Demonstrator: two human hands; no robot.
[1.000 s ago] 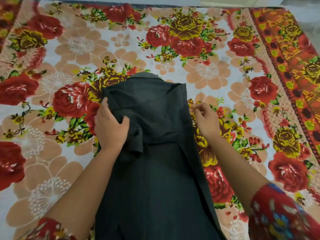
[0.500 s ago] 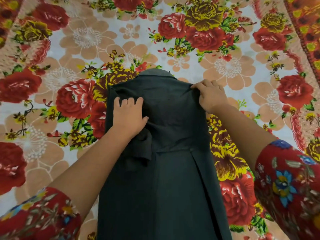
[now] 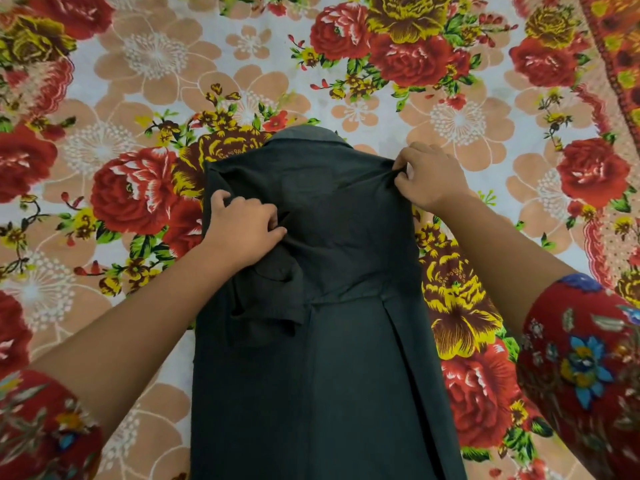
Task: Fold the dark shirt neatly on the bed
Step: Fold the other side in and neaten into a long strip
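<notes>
The dark shirt (image 3: 329,375) lies lengthwise on the bed, collar at the far end, both sides folded inward into a long narrow strip. A folded sleeve bunches on its left half. My left hand (image 3: 242,226) rests on the shirt's upper left part, fingers curled and pinching a fold of the fabric near the sleeve. My right hand (image 3: 429,174) pinches the shirt's upper right shoulder corner between thumb and fingers, pulling the cloth taut.
The bed is covered by a floral sheet (image 3: 138,81) with red, yellow and peach flowers on white. An orange patterned border (image 3: 620,64) runs down the far right. My forearms, in red floral sleeves, reach in from both lower corners.
My left hand has gone from lying flat on the shirt to gripping a fold. My right hand moved up from the shirt's right edge to the shoulder corner and now pinches it.
</notes>
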